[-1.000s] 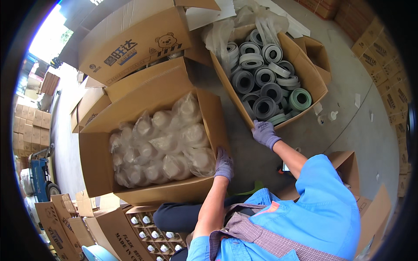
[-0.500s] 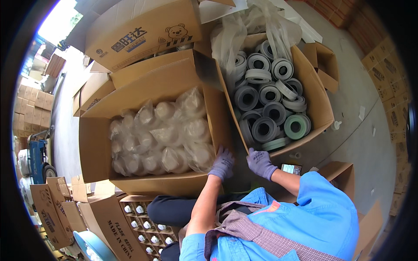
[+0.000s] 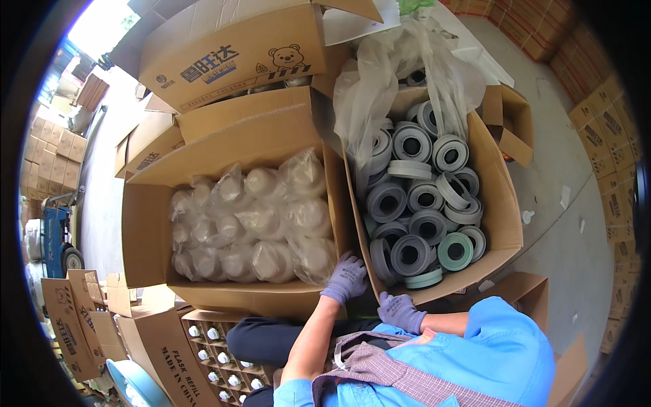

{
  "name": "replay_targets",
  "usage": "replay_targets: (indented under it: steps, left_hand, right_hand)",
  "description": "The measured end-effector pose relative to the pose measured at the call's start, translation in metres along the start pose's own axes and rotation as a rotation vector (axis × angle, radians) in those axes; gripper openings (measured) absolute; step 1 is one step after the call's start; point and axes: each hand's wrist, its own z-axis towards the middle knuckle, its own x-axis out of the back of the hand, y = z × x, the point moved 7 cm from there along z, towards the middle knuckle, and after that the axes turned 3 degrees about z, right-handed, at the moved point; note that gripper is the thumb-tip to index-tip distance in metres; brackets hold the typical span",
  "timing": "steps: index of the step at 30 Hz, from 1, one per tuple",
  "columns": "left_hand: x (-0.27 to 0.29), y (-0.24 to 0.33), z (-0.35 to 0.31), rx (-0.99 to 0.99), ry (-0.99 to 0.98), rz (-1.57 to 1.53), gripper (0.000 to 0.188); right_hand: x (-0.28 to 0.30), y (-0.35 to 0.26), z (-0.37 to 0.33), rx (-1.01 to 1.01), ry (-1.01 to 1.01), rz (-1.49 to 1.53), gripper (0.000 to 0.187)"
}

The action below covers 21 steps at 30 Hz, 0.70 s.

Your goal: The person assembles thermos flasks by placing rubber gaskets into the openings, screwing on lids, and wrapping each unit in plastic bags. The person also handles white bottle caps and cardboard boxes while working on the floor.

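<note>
At nine o'clock of the head view, a blue wheeled cart (image 3: 55,234) is seen. Between seven and eight o'clock, a light blue basin (image 3: 135,383) is placed, and at seven o'clock a divided carton (image 3: 196,315) is filled with white-topped pieces. The wide carton (image 3: 251,298) lies toward nine o'clock; in it, pale rounded pieces (image 3: 261,217) are packed in rows, and they are wrapped in clear plastic. Behind it, at eleven o'clock, a printed carton (image 3: 234,64) is seen.

Near six o'clock, the near right corner of the wide carton is touched by the gloved left hand (image 3: 346,278). Its fingers are laid against the cardboard, but whether they are clamped on it cannot be told. Toward five o'clock, the near left corner of the ring carton (image 3: 498,203) is held by the gloved right hand (image 3: 401,313), whose fingers are closed on the edge.

Inside this carton, at three o'clock, grey rings (image 3: 409,169) are heaped loosely; one green ring (image 3: 444,252) is found at the near end. At one o'clock, clear film (image 3: 376,88) is draped over the far end. At two o'clock, a small open carton (image 3: 512,139) is placed just beside.
</note>
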Motion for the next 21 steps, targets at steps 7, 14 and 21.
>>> replay_targets:
  steps: [7, 14, 21]
  left_hand:
    - [0.015, 0.003, 0.002, 0.01, -0.058, -0.04, 0.019]
    - [0.13, 0.015, -0.071, 0.179, 0.294, -0.125, 0.016]
    - [0.214, -0.01, -0.216, 0.657, 0.508, 0.124, 0.012]
  right_hand:
    - [0.034, 0.026, -0.005, -0.078, 0.025, 0.27, 0.055]
    - [0.175, 0.125, 0.033, 0.029, 0.482, 0.468, 0.039]
    - [0.289, 0.34, 0.127, -0.422, 1.032, 0.254, 0.053]
